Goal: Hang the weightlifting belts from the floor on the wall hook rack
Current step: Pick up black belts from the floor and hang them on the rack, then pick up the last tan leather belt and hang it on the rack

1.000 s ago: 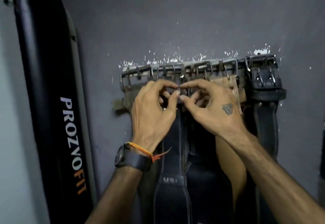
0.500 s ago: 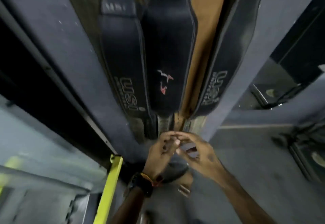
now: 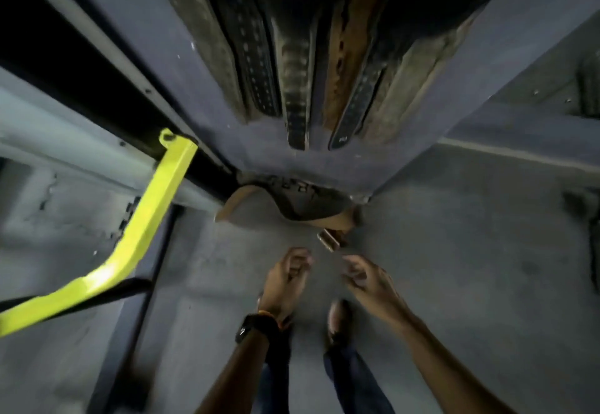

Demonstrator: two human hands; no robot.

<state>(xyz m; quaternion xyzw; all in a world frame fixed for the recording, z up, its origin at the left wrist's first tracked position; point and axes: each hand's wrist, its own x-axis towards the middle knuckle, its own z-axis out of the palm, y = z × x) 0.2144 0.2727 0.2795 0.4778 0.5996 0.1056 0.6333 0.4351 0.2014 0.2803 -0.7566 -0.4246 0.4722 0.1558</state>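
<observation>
I look steeply down the wall. Several hung belts (image 3: 297, 89) dangle above, their perforated tail ends showing; the hook rack is out of view. On the floor at the wall's foot lies a curled belt (image 3: 302, 201), dark outside and tan inside, with a metal buckle (image 3: 329, 240) at its near end. My left hand (image 3: 287, 279) hovers just below the buckle, fingers loosely curled and holding nothing. My right hand (image 3: 368, 279) is beside it, fingers apart, also with nothing in it. Neither hand touches the belt.
A yellow metal bar (image 3: 139, 228) of some gym equipment slants across the left. A dark padded board (image 3: 97, 66) leans on the wall at upper left. My feet (image 3: 337, 316) stand on the grey concrete floor (image 3: 470, 267) right below the hands.
The hands left the buckles at the rack and dropped down. My view swung from the rack to the floor, and the hands have come apart above the floor belt.
</observation>
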